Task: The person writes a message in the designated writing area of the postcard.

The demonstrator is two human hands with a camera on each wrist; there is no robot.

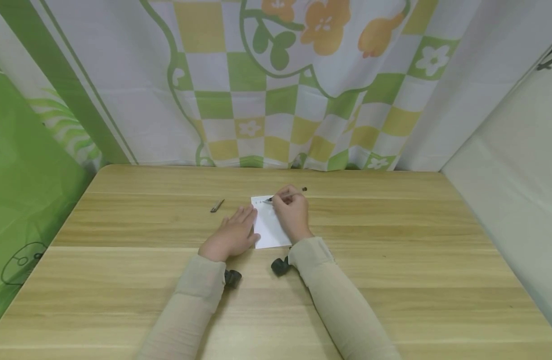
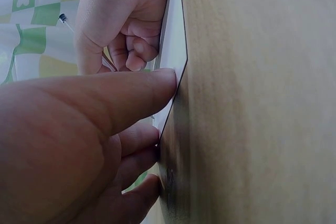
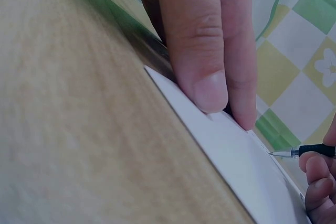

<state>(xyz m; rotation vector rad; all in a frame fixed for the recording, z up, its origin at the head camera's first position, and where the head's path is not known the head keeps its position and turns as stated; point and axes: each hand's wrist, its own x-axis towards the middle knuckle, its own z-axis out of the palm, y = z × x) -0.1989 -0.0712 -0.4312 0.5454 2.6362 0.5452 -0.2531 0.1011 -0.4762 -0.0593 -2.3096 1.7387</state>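
A small white sheet of paper [image 1: 270,231] lies on the wooden table, with a short row of dark marks near its upper left. My right hand [image 1: 295,214] pinches a pen [image 3: 312,151] with a dark grip; its tip meets the paper near those marks. The pen's dark rear end sticks out past the hand in the head view. Along the sheet's left edge my left hand [image 1: 232,234] rests with fingers extended, its thumb [image 2: 152,90] and fingertips pressing on the paper. Left of the sheet, apart from both hands, lies what looks like a pen cap [image 1: 217,205].
The wooden table [image 1: 406,280] spreads out on all sides of the paper. A checked, flowered curtain [image 1: 280,105] hangs at its back edge. Green cloth [image 1: 28,165] is at the left and a pale wall [image 1: 523,165] at the right. Dark wrist cameras sit under both sleeves.
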